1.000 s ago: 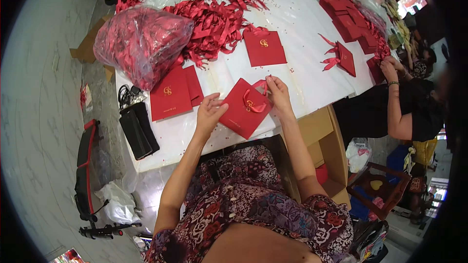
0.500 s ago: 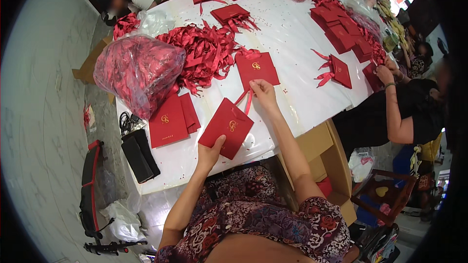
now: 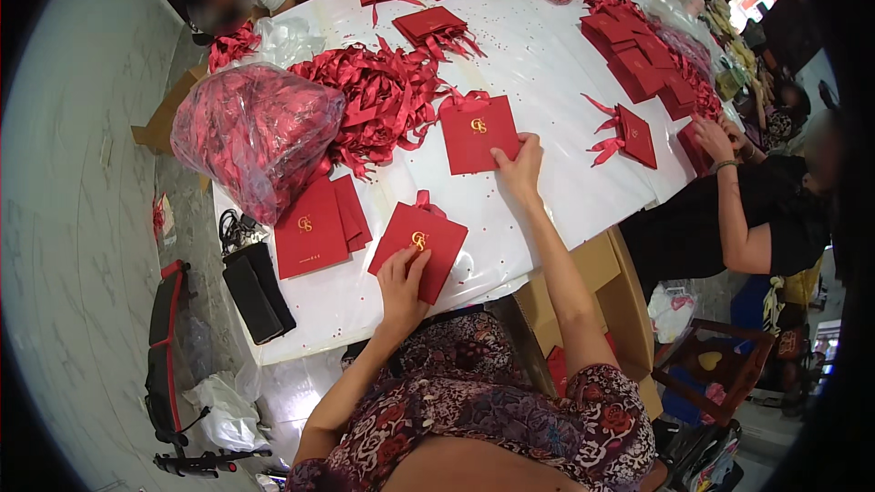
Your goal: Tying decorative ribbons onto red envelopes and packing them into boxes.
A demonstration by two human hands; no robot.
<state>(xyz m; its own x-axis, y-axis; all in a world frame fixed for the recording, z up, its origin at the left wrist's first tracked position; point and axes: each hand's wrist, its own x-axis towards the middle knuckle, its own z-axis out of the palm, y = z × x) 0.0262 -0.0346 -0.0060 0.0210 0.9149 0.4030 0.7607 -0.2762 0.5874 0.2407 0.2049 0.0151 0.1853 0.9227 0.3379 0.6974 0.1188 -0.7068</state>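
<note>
The right hand (image 3: 519,169) had let go of the near bag's ribbon and gone to the far bag, and the left hand (image 3: 401,287) had slid from the near bag's corner onto its front. The left hand was loose, fingers resting on the near red bag (image 3: 439,242), which lay flat by the table's near edge. The right hand's thumb touched the far red bag (image 3: 476,138), at 1 o'clock from the near one; I could not tell if it pinched. Both bags were square, stiff and paper-like, each with one gold mark and a shiny ribbon on top. Two more red bags (image 3: 310,232) overlapped at 9 o'clock, beside a flat black case (image 3: 258,296) at 8. At 10 sat one bulging clear plastic sack (image 3: 255,132) of ribbons, and at 11 one curly ribbon heap (image 3: 383,105). Three small bag piles (image 3: 433,23) lay near 12. The table (image 3: 551,141) wore a smooth white cover dotted with tiny red bits. To the left rose a grey streaky wall (image 3: 82,182).
</note>
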